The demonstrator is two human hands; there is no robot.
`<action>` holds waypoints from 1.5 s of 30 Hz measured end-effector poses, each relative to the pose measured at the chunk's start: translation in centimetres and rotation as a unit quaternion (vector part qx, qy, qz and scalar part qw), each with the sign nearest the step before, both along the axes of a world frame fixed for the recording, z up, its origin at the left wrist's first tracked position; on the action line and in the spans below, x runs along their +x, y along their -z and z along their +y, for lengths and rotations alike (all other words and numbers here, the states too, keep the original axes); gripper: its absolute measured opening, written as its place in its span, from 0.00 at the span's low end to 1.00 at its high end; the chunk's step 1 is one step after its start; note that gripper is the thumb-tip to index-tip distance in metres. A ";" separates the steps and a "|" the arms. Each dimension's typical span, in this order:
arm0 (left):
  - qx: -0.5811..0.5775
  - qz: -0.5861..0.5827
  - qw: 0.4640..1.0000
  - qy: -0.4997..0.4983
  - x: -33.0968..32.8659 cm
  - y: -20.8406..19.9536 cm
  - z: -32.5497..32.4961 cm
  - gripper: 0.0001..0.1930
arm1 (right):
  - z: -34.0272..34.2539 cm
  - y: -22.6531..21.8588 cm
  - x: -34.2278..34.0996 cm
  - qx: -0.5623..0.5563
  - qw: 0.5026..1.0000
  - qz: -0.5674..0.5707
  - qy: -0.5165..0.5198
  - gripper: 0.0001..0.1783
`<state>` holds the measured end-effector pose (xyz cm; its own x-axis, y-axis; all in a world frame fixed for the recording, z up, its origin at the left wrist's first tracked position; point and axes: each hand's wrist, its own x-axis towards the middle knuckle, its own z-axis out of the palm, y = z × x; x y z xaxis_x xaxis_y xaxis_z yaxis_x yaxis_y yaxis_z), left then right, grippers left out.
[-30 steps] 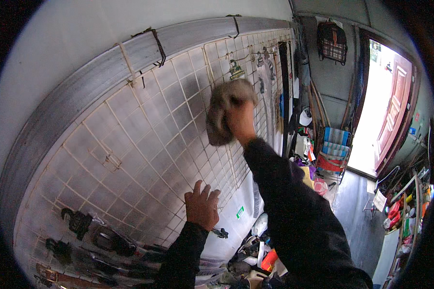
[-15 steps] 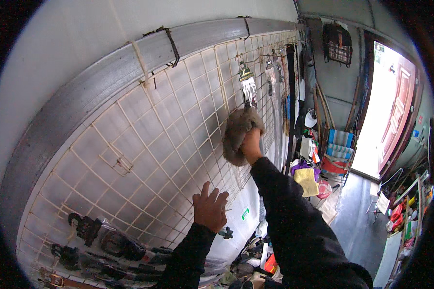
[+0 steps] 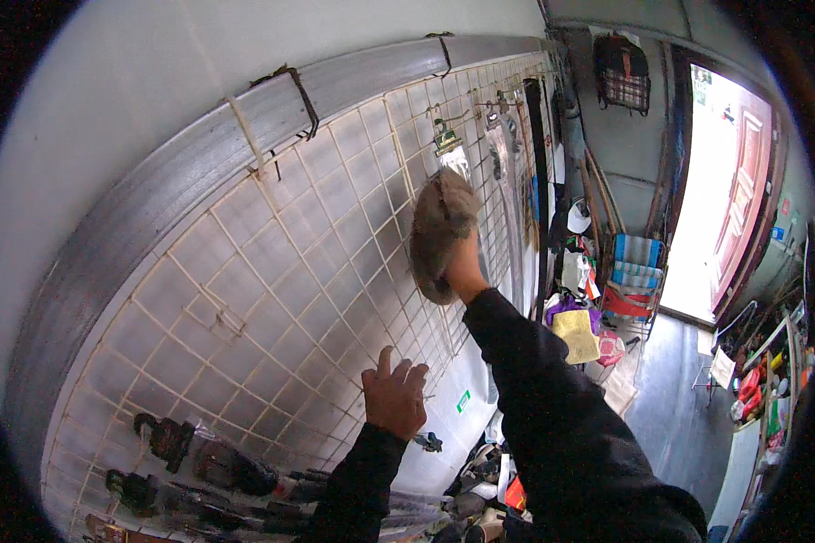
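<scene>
My right hand [image 3: 464,258] grips a bunched grey-brown cloth [image 3: 436,237] and presses it to the white wire grid panel [image 3: 335,195], just beneath a hanging packet [image 3: 453,156]. The cloth covers most of the fingers. Lower and to the left, my left hand [image 3: 394,396] is at the grid with its fingers apart and nothing in it. Whether its fingertips touch the wires I cannot tell.
Packaged dark items [image 3: 231,466] hang low on the grid at left. Piled goods [image 3: 493,480] lie below my arms. A striped folding chair [image 3: 632,276] stands near the open doorway [image 3: 702,208]. More clutter [image 3: 765,389] lines the right side.
My right hand has moved the cloth slightly up and left along the grid, now overlapping the hanging packet's lower end. My left hand has hardly moved. The view has shifted a little.
</scene>
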<state>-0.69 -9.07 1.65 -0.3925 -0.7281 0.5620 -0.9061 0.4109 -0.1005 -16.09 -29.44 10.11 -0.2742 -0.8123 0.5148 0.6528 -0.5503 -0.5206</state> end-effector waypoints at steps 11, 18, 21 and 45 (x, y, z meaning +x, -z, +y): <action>0.009 -0.002 1.000 0.007 0.1 0.3 0.2 0.18 | -0.4 -4.2 0.6 0.032 0.993 -0.064 -0.096 0.22; 0.031 0.001 1.000 -0.001 0.0 0.0 0.1 0.18 | -0.4 -7.3 -3.9 -0.059 0.806 0.486 0.331 0.18; 0.028 0.015 0.999 0.008 0.0 0.1 0.0 0.18 | -1.8 -9.2 -3.7 -0.058 0.800 0.512 0.308 0.14; 0.039 0.019 0.999 0.005 0.0 -0.3 0.1 0.20 | -4.8 -14.0 -4.1 -0.108 0.910 0.373 0.143 0.20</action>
<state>-0.65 -8.98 1.98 -0.3791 -0.7667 0.5181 -0.9047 0.4248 -0.0335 -20.16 -34.28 24.08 0.0327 -0.6197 0.7842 -0.0239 -0.7848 -0.6192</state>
